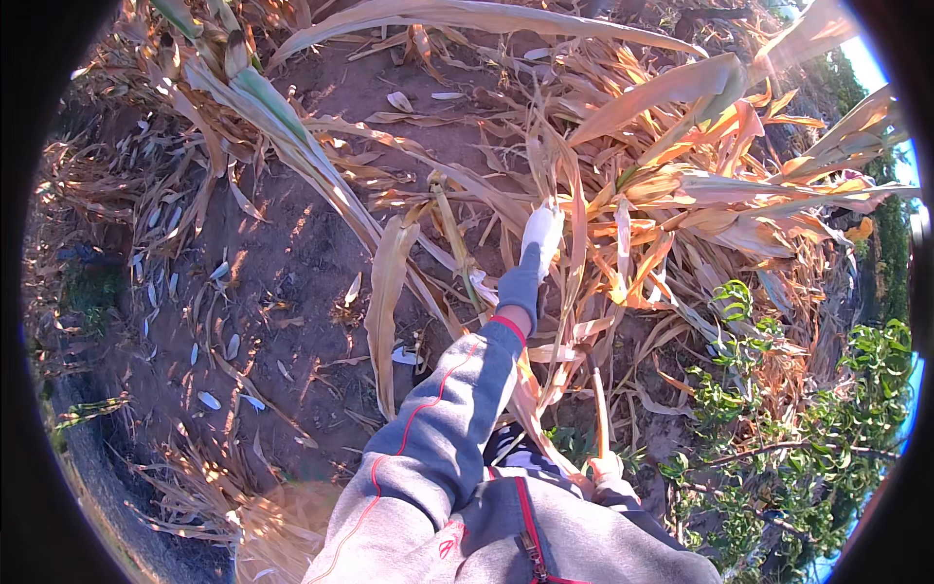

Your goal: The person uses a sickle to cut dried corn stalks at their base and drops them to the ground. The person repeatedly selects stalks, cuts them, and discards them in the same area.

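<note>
Your left hand (542, 232), in a white glove with a grey cuff, reaches out ahead of you at the end of a grey sleeve with red trim. It is closed around a dry maize stalk (569, 209), gripping it among the upper leaves; the fingers wrap the stalk, so you see mainly the back of the glove. The stalk leans away from you and to the right, its orange-brown leaves (671, 185) fanning out beyond the hand.

Your right hand (605, 469) sits low, close to your body, just above the edge of your grey jacket. It is closed on a thin, pale stick-like handle (600, 414) that rises straight up from the fist toward the base of the stalks. What is at the far end of the handle is hidden among the leaves, so you cannot tell what kind of tool it is.

Left of your arm, a second stalk (292, 136) lies bent over across the bare brown soil (282, 263), its leaves partly green. One long dry leaf (384, 302) hangs down from it beside your sleeve. Pale husk scraps (209, 399) lie scattered over the soil further left. On the right, well apart from both hands, grows a green leafy bush (778, 428).
</note>
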### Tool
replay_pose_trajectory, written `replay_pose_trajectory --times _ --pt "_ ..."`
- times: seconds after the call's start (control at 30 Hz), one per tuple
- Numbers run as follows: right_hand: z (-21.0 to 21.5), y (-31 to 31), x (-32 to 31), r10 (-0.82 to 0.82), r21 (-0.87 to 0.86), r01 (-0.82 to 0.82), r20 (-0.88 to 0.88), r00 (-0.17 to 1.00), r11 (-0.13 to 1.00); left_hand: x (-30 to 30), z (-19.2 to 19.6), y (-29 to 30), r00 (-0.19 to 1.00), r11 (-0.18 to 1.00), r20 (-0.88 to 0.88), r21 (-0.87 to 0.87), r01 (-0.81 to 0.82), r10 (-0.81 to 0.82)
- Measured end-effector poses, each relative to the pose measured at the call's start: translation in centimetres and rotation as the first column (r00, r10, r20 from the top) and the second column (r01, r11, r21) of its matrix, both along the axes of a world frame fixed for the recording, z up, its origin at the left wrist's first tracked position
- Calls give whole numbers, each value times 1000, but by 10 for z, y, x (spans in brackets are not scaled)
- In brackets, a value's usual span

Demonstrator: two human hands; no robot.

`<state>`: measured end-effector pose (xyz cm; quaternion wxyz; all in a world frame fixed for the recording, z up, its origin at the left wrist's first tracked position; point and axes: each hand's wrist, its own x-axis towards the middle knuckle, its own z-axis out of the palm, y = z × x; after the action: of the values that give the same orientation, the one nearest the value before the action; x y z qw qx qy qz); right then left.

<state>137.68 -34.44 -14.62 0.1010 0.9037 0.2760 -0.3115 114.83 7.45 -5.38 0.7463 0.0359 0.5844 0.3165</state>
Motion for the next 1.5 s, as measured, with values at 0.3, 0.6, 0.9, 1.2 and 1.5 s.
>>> replay_pose_trajectory --times 0.3,0.6,0.9,1.2,1.5 --pt "-106 0 98 -148 491 320 -356 923 811 -187 -73 -196 738 776 -336 29 630 -586" --pt "21 131 -27 -107 555 300 -354 929 776 -657 272 -7 213 176 -69 823 -541 975" --pt "75 129 -88 -231 572 441 -403 885 692 -537 118 -41 603 846 -726 511 152 330" --pt "112 40 -92 -484 656 646 -450 750 391 -296 10 -113 880 919 -396 176 353 -263" --pt "154 23 -23 -583 801 560 -563 586 -212 -171 85 -91 895 794 -178 414 445 -409"
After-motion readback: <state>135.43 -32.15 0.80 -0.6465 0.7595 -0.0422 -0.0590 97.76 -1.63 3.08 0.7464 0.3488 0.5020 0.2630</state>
